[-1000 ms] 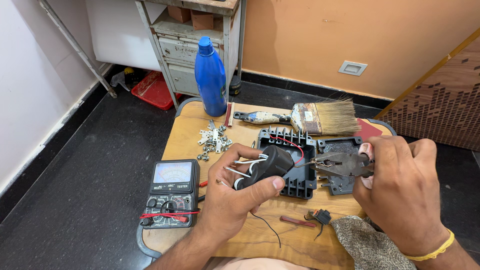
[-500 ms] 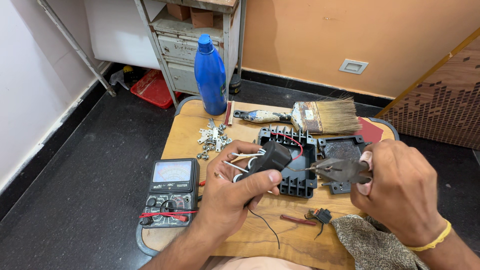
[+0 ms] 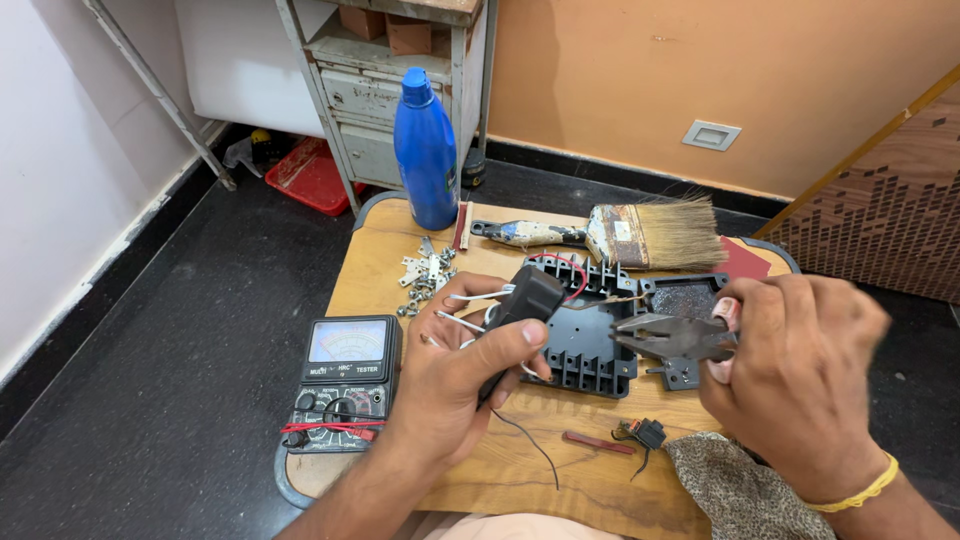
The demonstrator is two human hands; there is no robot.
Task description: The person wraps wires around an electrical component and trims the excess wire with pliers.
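Observation:
My left hand (image 3: pixel 455 385) grips a small black box-shaped part (image 3: pixel 522 310) with white wires (image 3: pixel 470 297) coming out of its left side. It is held tilted above the wooden board (image 3: pixel 520 470). My right hand (image 3: pixel 800 375) holds pliers (image 3: pixel 665 337) whose jaws point left toward that part, a short gap away. Under both lies a black finned plastic housing (image 3: pixel 590 345) with a red wire (image 3: pixel 565 262) at its far edge.
An analog multimeter (image 3: pixel 345 385) lies at the board's left. A blue bottle (image 3: pixel 425 150), a wide paintbrush (image 3: pixel 640 232), small metal bits (image 3: pixel 425 275), a small black connector (image 3: pixel 645 433) and a patterned cloth (image 3: pixel 740 490) sit around. A metal cabinet (image 3: pixel 385 90) stands behind.
My left hand has tilted the black part up and toward me. My right hand has drawn the pliers slightly right and lower, away from the part.

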